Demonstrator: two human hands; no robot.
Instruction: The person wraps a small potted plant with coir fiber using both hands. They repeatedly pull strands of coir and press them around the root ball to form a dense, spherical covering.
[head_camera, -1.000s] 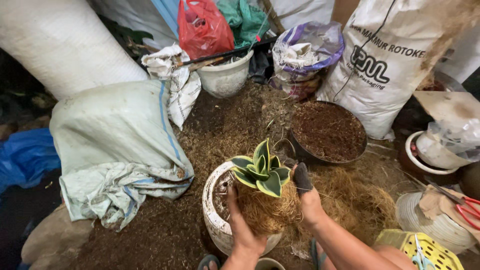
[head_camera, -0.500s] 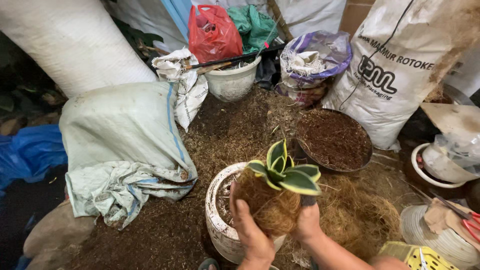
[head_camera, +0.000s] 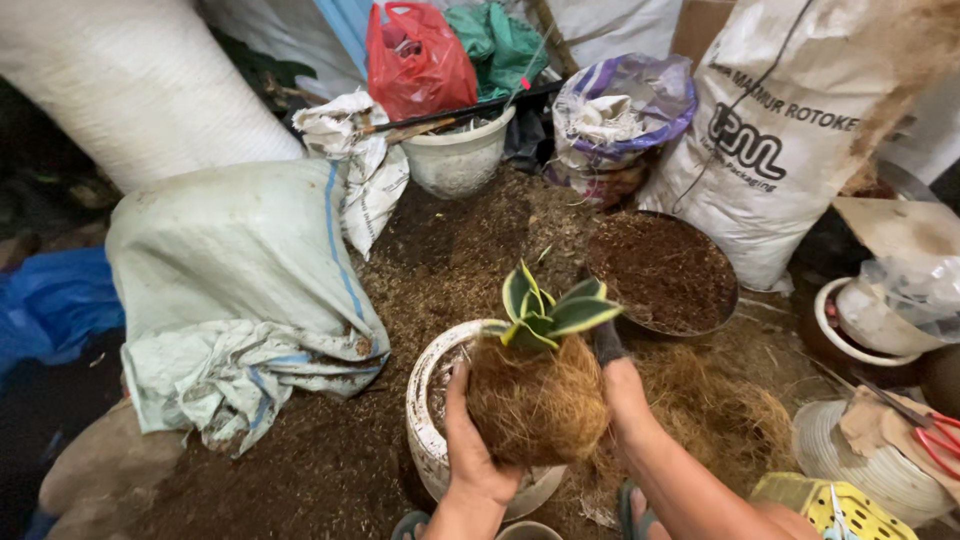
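A small plant (head_camera: 545, 312) with green, cream-edged leaves grows out of a ball of brown coconut fibre (head_camera: 535, 403). My left hand (head_camera: 466, 440) cups the ball from the left and below. My right hand (head_camera: 620, 385) presses on its right side, one dark-tipped finger pointing up beside the leaves. The ball is held over the mouth of a white, dirt-stained pot (head_camera: 428, 420), tilted slightly toward its right rim.
A round basin of dark soil (head_camera: 662, 270) lies behind. Loose fibre (head_camera: 730, 420) is piled at the right. Sacks: a pale one (head_camera: 235, 270) left, a large white one (head_camera: 790, 120) right. Red scissors (head_camera: 930, 432) and a yellow basket (head_camera: 820, 505) lie at lower right.
Both hands have lifted and turned the fibre ball with the plant, shifting it rightward over the pot. The camera view has moved in closer.
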